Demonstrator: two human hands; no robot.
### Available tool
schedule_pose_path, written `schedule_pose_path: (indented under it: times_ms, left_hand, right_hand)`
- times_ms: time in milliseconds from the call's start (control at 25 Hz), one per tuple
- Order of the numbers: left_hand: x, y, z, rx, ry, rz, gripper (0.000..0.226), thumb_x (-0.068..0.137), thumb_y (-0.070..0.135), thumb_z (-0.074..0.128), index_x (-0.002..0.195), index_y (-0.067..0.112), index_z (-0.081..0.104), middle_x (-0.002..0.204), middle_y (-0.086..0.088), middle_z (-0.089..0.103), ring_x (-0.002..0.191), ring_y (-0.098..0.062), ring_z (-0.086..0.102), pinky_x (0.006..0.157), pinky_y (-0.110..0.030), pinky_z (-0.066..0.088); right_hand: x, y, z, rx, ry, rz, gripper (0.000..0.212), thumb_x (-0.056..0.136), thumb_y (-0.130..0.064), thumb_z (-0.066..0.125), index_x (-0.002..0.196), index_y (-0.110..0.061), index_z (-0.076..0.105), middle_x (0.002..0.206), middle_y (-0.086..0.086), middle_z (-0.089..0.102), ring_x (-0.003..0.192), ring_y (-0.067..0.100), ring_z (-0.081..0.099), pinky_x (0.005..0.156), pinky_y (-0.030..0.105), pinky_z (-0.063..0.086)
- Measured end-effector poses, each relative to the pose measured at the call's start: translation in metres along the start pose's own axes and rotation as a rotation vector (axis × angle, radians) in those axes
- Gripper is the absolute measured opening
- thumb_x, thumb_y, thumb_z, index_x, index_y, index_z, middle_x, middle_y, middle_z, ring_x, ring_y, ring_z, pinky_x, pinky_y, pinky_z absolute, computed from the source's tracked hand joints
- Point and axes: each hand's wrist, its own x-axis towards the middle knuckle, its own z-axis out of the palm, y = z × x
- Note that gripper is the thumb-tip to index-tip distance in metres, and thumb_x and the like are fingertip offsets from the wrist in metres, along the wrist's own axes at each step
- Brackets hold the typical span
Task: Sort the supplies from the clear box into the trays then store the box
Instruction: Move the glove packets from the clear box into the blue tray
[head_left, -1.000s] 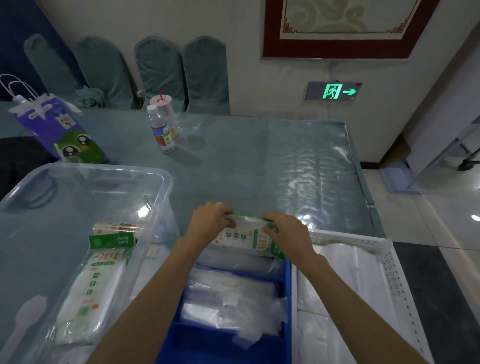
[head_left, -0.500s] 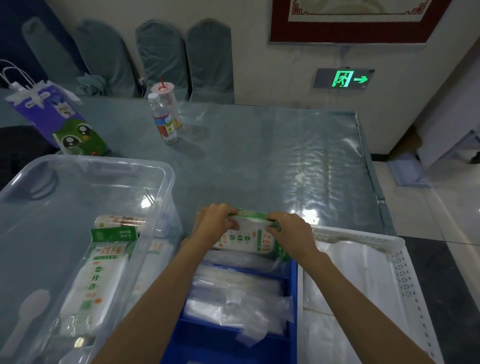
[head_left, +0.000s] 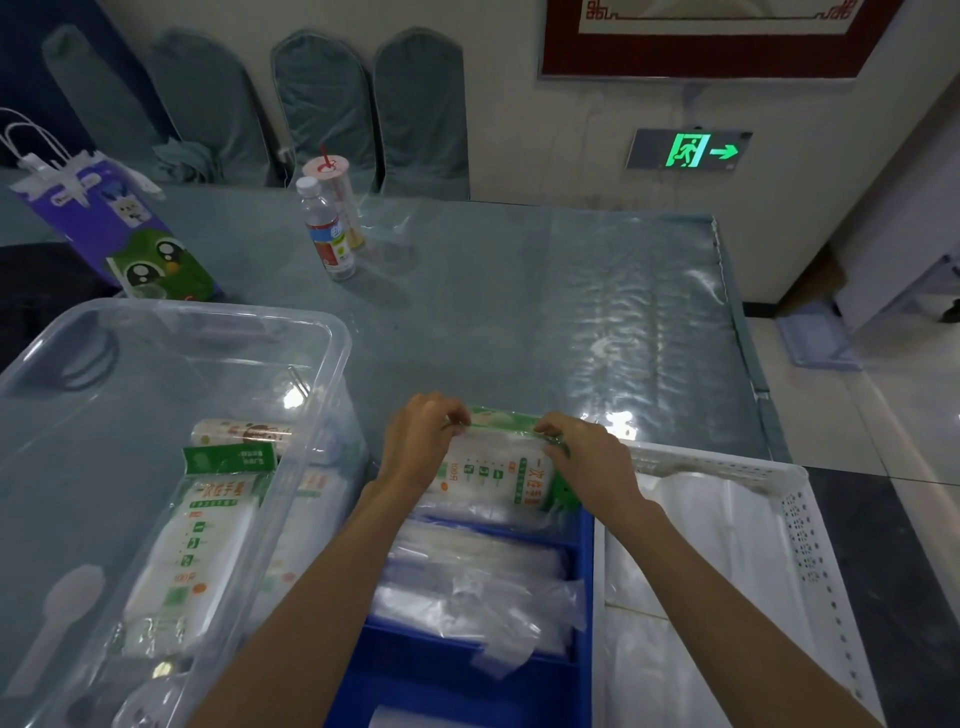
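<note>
Both hands grip one item, a green-and-white glove packet (head_left: 491, 470), at the far end of the blue tray (head_left: 584, 561). The left hand (head_left: 421, 441) pinches the packet's top edge at its 9 o'clock corner; the right hand (head_left: 589, 462) pinches the same edge at the 3 o'clock corner. Fingers of both are closed onto the film. The packet stands roughly upright, printed face toward the camera, its lower edge among clear plastic bags (head_left: 478, 587) already lying in the tray. Whether that edge rests on the tray floor cannot be told.

The blue tray sits at 6 o'clock in view, between the other two containers. The clear box (head_left: 332, 358) lies at 8 o'clock, just beside the tray. Inside it: a second glove packet (head_left: 192, 545) lying flat, a printed roll (head_left: 239, 431) beyond that at its 12 o'clock, and white plastic spoons (head_left: 57, 618) near the left wall. The white perforated tray (head_left: 800, 525) lies at 4 o'clock, touching the blue tray's right wall, and holds white sheet material.

All three containers rest on the bench (head_left: 571, 312), which carries a glossy clear cover. At 11 o'clock, well apart from the work, stand a water bottle (head_left: 327, 234) and a lidded cup with a red straw (head_left: 337, 197) just behind it. A purple gift bag (head_left: 114, 223) leans at 10 o'clock.
</note>
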Motion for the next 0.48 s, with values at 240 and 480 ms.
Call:
schedule_pose_path:
  times_ms: [240, 480]
  left_hand:
    - [-0.007, 0.004, -0.008, 0.128, -0.09, 0.023, 0.018, 0.086, 0.017, 0.066, 0.103, 0.02, 0.069, 0.108, 0.001, 0.067, 0.103, -0.019, 0.059, 0.085, -0.037, 0.05]
    - [-0.026, 0.028, -0.035, 0.293, 0.004, 0.169, 0.028, 0.088, 0.014, 0.059, 0.114, 0.02, 0.064, 0.108, -0.002, 0.065, 0.099, -0.024, 0.061, 0.078, -0.036, 0.05]
  right_hand:
    - [-0.006, -0.002, -0.015, -0.051, -0.043, 0.011, 0.024, 0.091, -0.017, 0.059, 0.112, -0.028, 0.063, 0.114, -0.006, 0.068, 0.094, 0.015, 0.064, 0.075, 0.032, 0.054]
    - [-0.018, -0.013, -0.047, -0.14, 0.004, -0.086, 0.025, 0.094, -0.021, 0.054, 0.117, -0.018, 0.063, 0.115, 0.0, 0.066, 0.101, 0.017, 0.06, 0.085, 0.03, 0.049]
